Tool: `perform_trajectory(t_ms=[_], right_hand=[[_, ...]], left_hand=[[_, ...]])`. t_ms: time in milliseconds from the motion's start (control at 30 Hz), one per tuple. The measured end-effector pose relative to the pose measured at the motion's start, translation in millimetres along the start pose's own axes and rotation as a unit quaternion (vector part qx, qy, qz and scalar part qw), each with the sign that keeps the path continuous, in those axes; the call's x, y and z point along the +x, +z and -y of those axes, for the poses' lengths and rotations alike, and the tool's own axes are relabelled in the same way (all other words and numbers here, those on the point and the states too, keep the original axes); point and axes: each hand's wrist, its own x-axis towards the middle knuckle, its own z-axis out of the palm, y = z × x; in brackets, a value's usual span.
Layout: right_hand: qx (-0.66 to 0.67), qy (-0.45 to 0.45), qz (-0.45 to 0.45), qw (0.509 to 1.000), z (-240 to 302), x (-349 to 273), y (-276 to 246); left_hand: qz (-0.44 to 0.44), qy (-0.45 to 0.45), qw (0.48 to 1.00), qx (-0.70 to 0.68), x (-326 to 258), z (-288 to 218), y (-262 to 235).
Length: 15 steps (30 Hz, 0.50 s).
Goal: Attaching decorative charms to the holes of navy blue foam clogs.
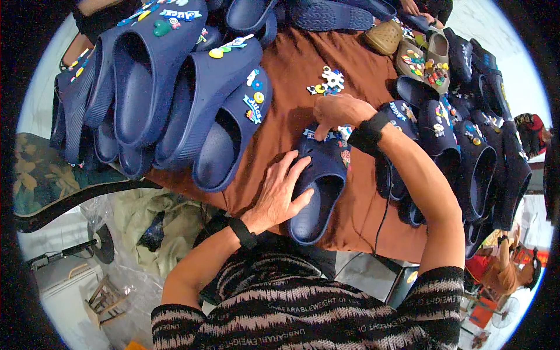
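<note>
A navy backless foam clog [328, 166] lies on the brown cloth in front of me, its heel end toward me. Along its left side my left hand [279, 189] grips it, fingertips on the upper and thumb at the foot opening. My right hand [344, 111] bends over the toe, its thumb pressed down by a blue and white lettered charm [331, 135]; its other fingers are curled and mostly hidden. More small charms sit on the clog's right side. Just beyond the right hand lies a loose cluster of white, yellow and blue charms [328, 81].
Piled navy clogs [157, 87] with charms stand at left; more navy clogs [440, 134] line the right. Tan clogs [421, 61] are at the far right of the brown cloth [291, 64]. A thin dark cable [382, 224] hangs over the near edge. Other people are at far and right.
</note>
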Motion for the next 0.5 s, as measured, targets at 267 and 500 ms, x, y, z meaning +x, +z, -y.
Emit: perform_trajectory(t_ms=[267,500], right_hand=[[0.114,-0.009,-0.078,0.99,-6,-13,24],[-0.029,-0.01,-0.046,0.998,7,-8,8]], left_hand=[[-0.009,0.009,1.0,0.001,0,0,0],[0.003,0.001,1.0,0.002,0,0,-1]])
